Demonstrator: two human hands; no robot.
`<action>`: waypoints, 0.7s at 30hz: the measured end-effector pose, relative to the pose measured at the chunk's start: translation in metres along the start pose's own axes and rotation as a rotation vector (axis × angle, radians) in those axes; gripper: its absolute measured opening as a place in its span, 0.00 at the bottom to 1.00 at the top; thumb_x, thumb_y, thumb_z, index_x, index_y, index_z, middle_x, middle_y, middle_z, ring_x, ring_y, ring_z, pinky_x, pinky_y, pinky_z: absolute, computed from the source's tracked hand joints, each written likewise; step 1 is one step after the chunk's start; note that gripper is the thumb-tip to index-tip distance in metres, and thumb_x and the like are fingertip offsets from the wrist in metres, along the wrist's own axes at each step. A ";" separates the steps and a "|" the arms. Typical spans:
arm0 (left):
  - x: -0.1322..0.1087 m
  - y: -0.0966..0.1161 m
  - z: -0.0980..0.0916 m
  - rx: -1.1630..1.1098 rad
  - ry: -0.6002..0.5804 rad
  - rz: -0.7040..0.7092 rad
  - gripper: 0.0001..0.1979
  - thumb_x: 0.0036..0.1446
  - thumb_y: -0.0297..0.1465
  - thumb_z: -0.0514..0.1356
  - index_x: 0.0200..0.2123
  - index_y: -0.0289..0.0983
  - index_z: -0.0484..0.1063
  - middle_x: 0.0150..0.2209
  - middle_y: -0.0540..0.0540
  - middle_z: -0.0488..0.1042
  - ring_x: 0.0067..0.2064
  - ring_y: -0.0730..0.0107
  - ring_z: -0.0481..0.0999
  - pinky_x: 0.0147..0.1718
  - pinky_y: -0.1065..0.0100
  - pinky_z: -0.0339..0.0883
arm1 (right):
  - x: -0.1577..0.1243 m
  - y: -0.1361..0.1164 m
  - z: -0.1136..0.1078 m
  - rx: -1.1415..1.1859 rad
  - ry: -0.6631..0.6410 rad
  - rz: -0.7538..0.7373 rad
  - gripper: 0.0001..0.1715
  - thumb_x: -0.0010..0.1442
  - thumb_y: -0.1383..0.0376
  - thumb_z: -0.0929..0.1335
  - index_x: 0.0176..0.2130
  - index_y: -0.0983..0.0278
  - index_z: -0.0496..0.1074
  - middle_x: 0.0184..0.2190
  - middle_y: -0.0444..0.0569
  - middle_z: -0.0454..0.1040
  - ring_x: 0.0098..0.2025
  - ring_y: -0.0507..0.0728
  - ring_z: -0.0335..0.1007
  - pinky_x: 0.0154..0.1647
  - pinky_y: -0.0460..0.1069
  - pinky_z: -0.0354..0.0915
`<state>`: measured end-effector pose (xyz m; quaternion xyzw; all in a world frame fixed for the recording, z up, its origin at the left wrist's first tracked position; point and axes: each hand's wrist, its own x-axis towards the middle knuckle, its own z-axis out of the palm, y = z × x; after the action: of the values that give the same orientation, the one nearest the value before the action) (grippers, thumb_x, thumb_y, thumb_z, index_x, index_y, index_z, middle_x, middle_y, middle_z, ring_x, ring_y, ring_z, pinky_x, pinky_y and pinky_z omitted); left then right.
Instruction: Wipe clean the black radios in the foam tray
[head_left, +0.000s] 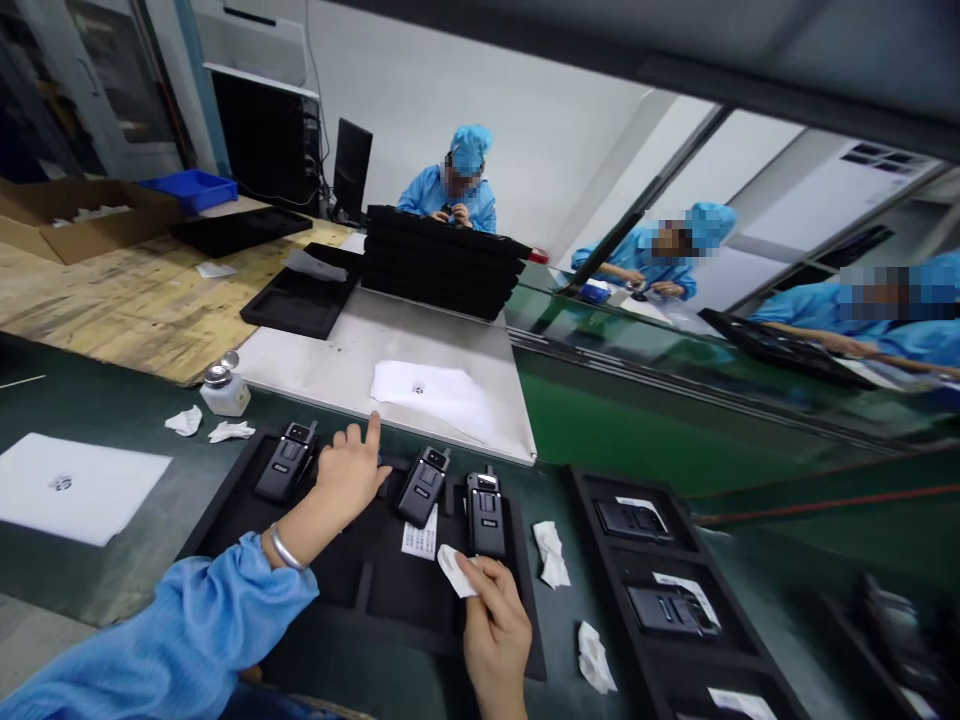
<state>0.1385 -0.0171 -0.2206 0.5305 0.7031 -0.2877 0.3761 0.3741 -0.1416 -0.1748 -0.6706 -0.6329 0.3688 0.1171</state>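
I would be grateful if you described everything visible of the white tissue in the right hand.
The tissue is a small, plain white piece, creased and apparently folded, which looks like soft, thin paper. It is pinched between the fingertips of the right hand, which hide part of it, with its free end sticking out to the left. It appears over the black tray, just below the rightmost handset in the picture; whether it touches either is unclear.

The right hand pinches a white tissue over a black tray
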 end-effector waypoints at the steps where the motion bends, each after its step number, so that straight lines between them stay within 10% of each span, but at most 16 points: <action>1: -0.002 0.010 0.001 0.009 0.059 0.040 0.41 0.54 0.50 0.50 0.69 0.45 0.42 0.48 0.38 0.62 0.51 0.54 0.66 0.45 0.49 0.69 | 0.000 0.000 0.000 0.012 0.019 0.012 0.21 0.53 0.76 0.64 0.44 0.61 0.75 0.42 0.43 0.67 0.47 0.32 0.64 0.49 0.28 0.61; 9: 0.007 0.095 0.027 -0.073 -0.147 0.123 0.44 0.51 0.45 0.55 0.68 0.43 0.43 0.47 0.36 0.63 0.47 0.54 0.71 0.44 0.54 0.69 | -0.006 -0.001 0.001 0.076 0.051 -0.011 0.24 0.53 0.77 0.63 0.45 0.60 0.74 0.42 0.45 0.67 0.48 0.33 0.64 0.50 0.29 0.64; 13: -0.009 0.069 0.023 -0.310 -0.144 0.198 0.42 0.53 0.44 0.51 0.68 0.46 0.39 0.54 0.41 0.63 0.54 0.55 0.70 0.54 0.49 0.67 | -0.002 0.004 -0.013 0.165 0.078 0.055 0.21 0.53 0.76 0.64 0.44 0.63 0.75 0.42 0.46 0.68 0.46 0.32 0.66 0.49 0.27 0.64; 17: -0.050 0.019 0.023 -0.575 -0.121 0.392 0.46 0.51 0.43 0.55 0.67 0.55 0.29 0.63 0.56 0.55 0.64 0.83 0.61 0.67 0.72 0.61 | 0.024 0.004 -0.034 0.243 0.172 0.155 0.21 0.53 0.76 0.64 0.44 0.62 0.75 0.42 0.45 0.69 0.47 0.32 0.67 0.50 0.26 0.62; 21: -0.078 -0.003 0.034 -0.644 0.027 0.471 0.50 0.51 0.39 0.59 0.66 0.56 0.25 0.57 0.58 0.63 0.57 0.94 0.67 0.60 0.81 0.66 | 0.066 -0.022 -0.029 0.242 0.104 -0.158 0.33 0.53 0.80 0.62 0.49 0.49 0.71 0.43 0.41 0.68 0.49 0.36 0.64 0.55 0.37 0.61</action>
<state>0.1553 -0.0864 -0.1747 0.5358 0.6215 0.0484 0.5695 0.3710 -0.0669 -0.1634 -0.6178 -0.6277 0.3969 0.2584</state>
